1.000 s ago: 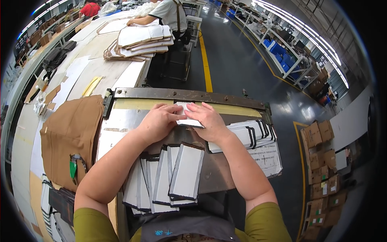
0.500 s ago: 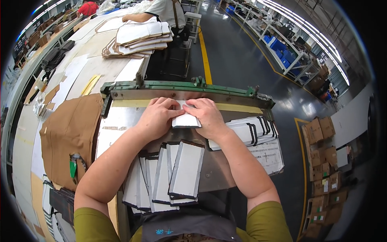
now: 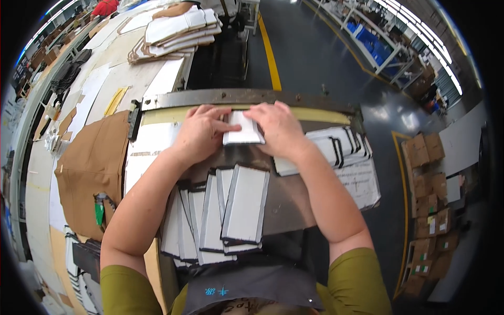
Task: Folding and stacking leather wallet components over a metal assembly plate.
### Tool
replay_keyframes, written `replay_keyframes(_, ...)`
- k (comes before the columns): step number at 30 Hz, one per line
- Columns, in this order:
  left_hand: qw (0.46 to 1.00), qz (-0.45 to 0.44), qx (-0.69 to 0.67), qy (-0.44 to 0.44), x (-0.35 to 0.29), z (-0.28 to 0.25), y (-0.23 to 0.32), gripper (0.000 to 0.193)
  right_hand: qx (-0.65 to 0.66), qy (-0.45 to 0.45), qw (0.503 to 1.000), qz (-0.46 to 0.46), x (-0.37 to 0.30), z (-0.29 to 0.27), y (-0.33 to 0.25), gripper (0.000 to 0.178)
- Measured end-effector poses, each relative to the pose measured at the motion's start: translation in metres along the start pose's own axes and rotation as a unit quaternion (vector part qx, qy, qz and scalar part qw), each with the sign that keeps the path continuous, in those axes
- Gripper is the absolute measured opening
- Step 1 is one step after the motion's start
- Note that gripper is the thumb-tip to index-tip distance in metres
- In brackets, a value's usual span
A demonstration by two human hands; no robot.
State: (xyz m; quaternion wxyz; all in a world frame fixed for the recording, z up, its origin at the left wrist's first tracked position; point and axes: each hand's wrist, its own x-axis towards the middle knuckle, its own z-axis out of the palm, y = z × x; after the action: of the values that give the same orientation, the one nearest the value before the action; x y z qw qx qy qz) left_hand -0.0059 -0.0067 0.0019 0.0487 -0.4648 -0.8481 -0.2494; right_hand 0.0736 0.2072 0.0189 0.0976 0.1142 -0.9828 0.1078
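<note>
Both hands are pressing a small white panel (image 3: pixel 243 129) flat against the metal bed of a bench press or cutter, just below its long dark bar (image 3: pixel 247 97) and yellow guide strip (image 3: pixel 320 115). The left hand (image 3: pixel 200 132) is lying palm-down over the panel's left edge, fingers extended and only slightly curled, the index finger reaching across its top. The right hand (image 3: pixel 281 128) is covering the right edge in the same manner — fingers spread, not closed around anything. Neither hand is gripping; both are pinning.

To do this step well, in my judgement, the panel's far edge should be sitting square against the guide strip, with even pressure from both hands and fingertips kept clear of the bar.

A fan of black-edged white panels (image 3: pixel 226 215) is lying near the person's body, and a second stack (image 3: pixel 336 149) is resting to the right, beside the right forearm. A brown cut sheet (image 3: pixel 92 168) is lying on the long table to the left.

Compared with half a second ago, the green-topped bar is no longer showing — a dark bar is now standing in its place — and the panel is sitting slightly further from the strip, with more of its white face exposed.
</note>
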Motion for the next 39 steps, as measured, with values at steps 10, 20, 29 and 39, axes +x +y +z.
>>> replay_keyframes(10, 0.978, 0.191, -0.076, -0.034, 0.011, -0.06, 0.03, 0.036, 0.097, -0.044, 0.992, 0.067, -0.039, -0.048, 0.008, 0.055)
replay_keyframes(20, 0.95, 0.201, -0.072, -0.229, -0.063, -0.058, 0.103, 0.046, 0.02, 0.008, 0.999, 0.041, -0.137, -0.038, 0.021, 0.081)
replay_keyframes(29, 0.971, 0.169, 0.027, -0.165, -0.084, -0.03, 0.077, 0.05, -0.044, 0.091, 0.995, 0.006, -0.161, -0.024, 0.013, 0.058)
replay_keyframes(39, 0.963, 0.221, 0.064, -0.137, -0.027, -0.001, 0.137, 0.055, -0.039, -0.066, 0.995, -0.059, -0.157, -0.062, 0.013, 0.053)
